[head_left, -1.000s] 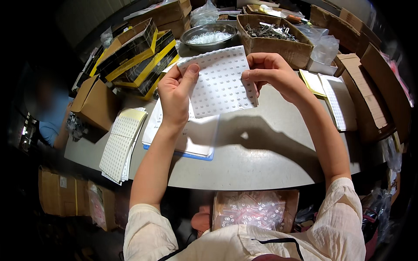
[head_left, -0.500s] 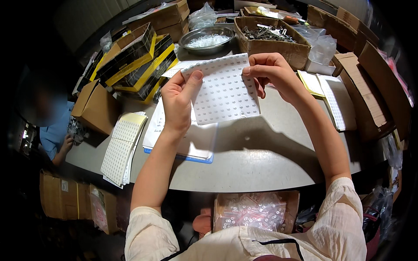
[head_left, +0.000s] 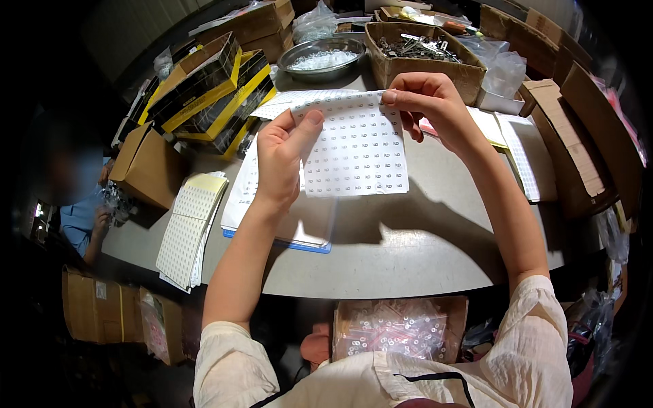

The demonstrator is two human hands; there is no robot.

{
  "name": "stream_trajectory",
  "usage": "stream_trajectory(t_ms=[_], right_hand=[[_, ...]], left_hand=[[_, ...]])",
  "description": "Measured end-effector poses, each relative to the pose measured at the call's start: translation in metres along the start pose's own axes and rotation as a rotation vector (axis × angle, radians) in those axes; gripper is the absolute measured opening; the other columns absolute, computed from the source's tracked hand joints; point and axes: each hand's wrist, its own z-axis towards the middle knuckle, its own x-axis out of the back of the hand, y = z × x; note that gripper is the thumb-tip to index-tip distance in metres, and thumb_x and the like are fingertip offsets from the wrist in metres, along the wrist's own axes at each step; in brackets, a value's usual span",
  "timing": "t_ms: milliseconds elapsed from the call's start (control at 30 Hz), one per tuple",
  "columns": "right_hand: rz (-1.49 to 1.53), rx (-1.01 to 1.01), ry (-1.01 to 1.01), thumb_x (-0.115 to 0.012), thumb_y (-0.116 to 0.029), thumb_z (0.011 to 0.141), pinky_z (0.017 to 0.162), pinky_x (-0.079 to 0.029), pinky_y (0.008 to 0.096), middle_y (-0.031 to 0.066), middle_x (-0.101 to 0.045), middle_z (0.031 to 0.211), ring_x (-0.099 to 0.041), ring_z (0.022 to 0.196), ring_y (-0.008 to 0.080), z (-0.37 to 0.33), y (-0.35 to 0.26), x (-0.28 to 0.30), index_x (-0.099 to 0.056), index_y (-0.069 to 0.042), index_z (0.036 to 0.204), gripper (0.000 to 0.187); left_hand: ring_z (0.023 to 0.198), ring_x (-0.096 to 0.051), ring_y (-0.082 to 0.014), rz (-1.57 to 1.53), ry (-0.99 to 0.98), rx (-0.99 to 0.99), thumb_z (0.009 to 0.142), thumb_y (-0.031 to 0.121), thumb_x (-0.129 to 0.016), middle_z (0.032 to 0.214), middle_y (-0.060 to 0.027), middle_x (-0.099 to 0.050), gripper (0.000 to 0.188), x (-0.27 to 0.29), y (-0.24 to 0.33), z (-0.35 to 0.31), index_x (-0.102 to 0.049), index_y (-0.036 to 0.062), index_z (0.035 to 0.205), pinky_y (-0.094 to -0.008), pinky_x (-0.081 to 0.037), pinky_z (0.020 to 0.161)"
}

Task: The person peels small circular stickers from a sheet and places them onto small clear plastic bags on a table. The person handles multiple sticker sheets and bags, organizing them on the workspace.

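Observation:
Above the table I hold a white sticker sheet (head_left: 354,153) printed with rows of small dark marks. My left hand (head_left: 282,153) is closed on its left side, the thumb pressed flat on the front. At the upper right corner, my right hand (head_left: 432,109) pinches the sheet between thumb and forefinger; its other fingers curl behind. The sheet's top edge bends over. Beneath my left hand lie white papers on a blue clipboard (head_left: 320,247). Behind the held sheet, more printed sheets (head_left: 279,103) show in part.
Printed sheets (head_left: 190,228) are stacked at the left, beside an open brown carton (head_left: 149,166) and black-yellow boxes (head_left: 218,102). A metal bowl (head_left: 289,66) and a carton of metal parts (head_left: 428,73) stand behind. Below the table is a box of bagged washers (head_left: 394,330). A co-worker (head_left: 81,217) sits left.
My right hand has shifted slightly up, its thumb now at the sheet's top corner. The sheet hangs straighter, its top edge bent over more. The co-worker's hands have moved.

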Motion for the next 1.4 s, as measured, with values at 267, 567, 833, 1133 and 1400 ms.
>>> stream_trajectory(t_ms=[267,567,833,1133,1400], right_hand=[[0.026,0.049,0.099,-0.072,-0.022,0.095,0.043,-0.04,0.0207,-0.0001,-0.058,0.06,-0.054,0.048,0.005,-0.003,-0.007,-0.002,-0.071,-0.002,0.085,0.023],[-0.245,-0.138,0.02,-0.067,-0.021,0.094,0.059,-0.052,0.0237,0.0024,-0.068,0.077,-0.066,0.068,0.0081,0.004,0.033,-0.004,-0.072,-0.003,0.097,0.019],[-0.294,-0.366,-0.245,-0.069,-0.025,0.092,0.098,-0.045,0.0296,0.0091,-0.067,0.121,-0.06,0.111,0.0177,0.0,0.071,-0.03,-0.067,-0.003,0.126,0.04],[-1.197,0.445,0.003,-0.07,-0.014,0.085,0.101,-0.044,0.0441,0.0147,-0.064,0.123,-0.055,0.116,0.0379,0.022,0.067,-0.068,-0.069,-0.004,0.108,0.025],[-0.905,0.346,-0.192,-0.068,-0.042,0.088,0.092,-0.049,0.0473,0.0277,-0.067,0.108,-0.059,0.103,0.0407,0.157,0.135,-0.198,-0.077,-0.002,0.1,0.043]], left_hand=[[0.083,-0.068,-0.0118,0.049,0.189,-0.283,0.096,0.017,-0.073,0.088,-0.0042,-0.072,0.018,0.022,0.015,0.018,-0.072,-0.0011,0.099,-0.0245,-0.055,0.078],[0.084,-0.066,-0.0128,-0.251,0.45,-0.306,0.101,0.021,-0.066,0.102,-0.0099,-0.062,0.032,0.082,0.056,0.032,-0.062,-0.0061,0.118,-0.024,-0.061,0.074],[0.085,-0.067,-0.0158,-0.283,0.502,-0.246,0.101,0.021,-0.065,0.095,-0.0054,-0.068,0.02,0.125,0.059,0.038,-0.064,0.006,0.114,-0.0292,-0.059,0.076],[0.106,-0.069,-0.0195,-0.379,0.591,-0.276,0.095,0.017,-0.07,0.115,-0.0058,-0.073,0.025,0.12,0.057,0.045,-0.069,0.0028,0.115,-0.0331,-0.053,0.096],[0.089,-0.062,-0.0149,-0.297,0.562,-0.351,0.093,0.02,-0.074,0.096,-0.0049,-0.067,0.019,0.104,0.057,0.043,-0.064,0.0044,0.089,-0.0324,-0.049,0.084]])
